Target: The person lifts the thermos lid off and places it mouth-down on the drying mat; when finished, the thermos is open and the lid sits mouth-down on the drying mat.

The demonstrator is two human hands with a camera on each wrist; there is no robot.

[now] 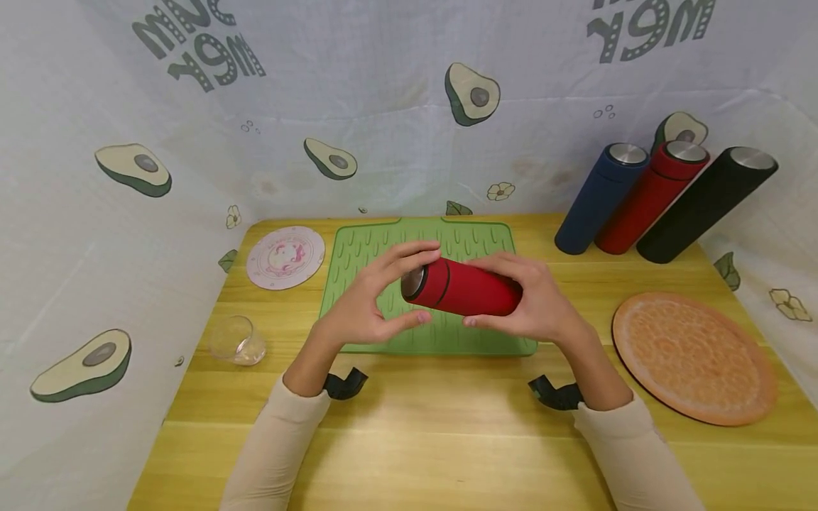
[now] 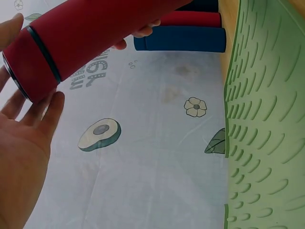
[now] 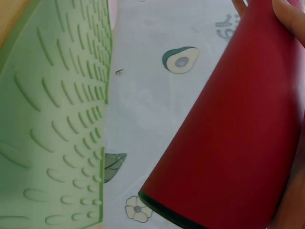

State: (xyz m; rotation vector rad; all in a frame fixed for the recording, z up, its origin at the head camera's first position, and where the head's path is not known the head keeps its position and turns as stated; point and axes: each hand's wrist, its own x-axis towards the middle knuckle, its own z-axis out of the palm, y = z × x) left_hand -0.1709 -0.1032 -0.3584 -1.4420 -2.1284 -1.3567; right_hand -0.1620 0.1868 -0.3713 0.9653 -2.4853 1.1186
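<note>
A red thermos flask (image 1: 476, 287) is held on its side above the green ridged mat (image 1: 345, 284). Its silver-topped cap (image 1: 437, 282), set off by a dark ring, points left. My left hand (image 1: 358, 305) holds the cap end, fingers above and thumb below; in the left wrist view its fingertips (image 2: 53, 107) touch the cap. Around the other end, my right hand (image 1: 543, 298) grips the body with fingers on top and thumb beneath. The right wrist view shows the flask body (image 3: 228, 129) up close, with much of the right hand out of frame.
Blue (image 1: 591, 202), red (image 1: 645, 206) and black (image 1: 699, 213) flasks stand at the back right. A round orange mat (image 1: 696, 362) lies at right. On the left are a pink-patterned round mat (image 1: 285, 257) and a clear glass (image 1: 238, 341). Printed cloth (image 1: 396, 106) hangs behind the wooden table (image 1: 422, 440).
</note>
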